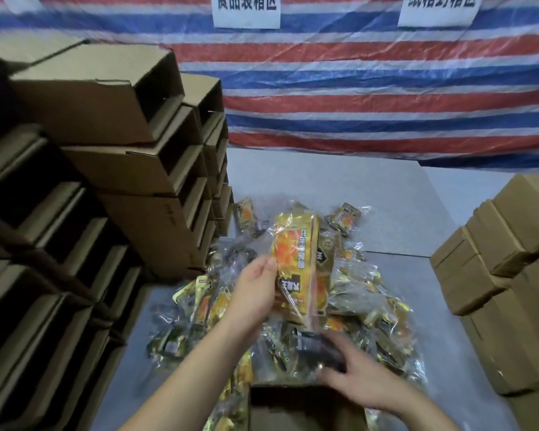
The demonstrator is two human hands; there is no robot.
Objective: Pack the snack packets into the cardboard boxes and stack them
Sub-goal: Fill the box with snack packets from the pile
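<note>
A heap of gold and orange snack packets (364,293) lies on the grey table. My left hand (255,290) holds a small bundle of upright snack packets (299,265) above the heap, thumb on the front one. My right hand (352,377) grips a dark packet (318,346) low over the heap, blurred by motion. Just below it stands an open cardboard box (305,409) at the bottom edge, its inside dark.
Tall stacks of open empty cardboard boxes (106,157) fill the left side. Closed cardboard boxes (511,275) are stacked at the right. A red, white and blue striped tarp (371,88) with two paper signs hangs behind the grey table (402,213).
</note>
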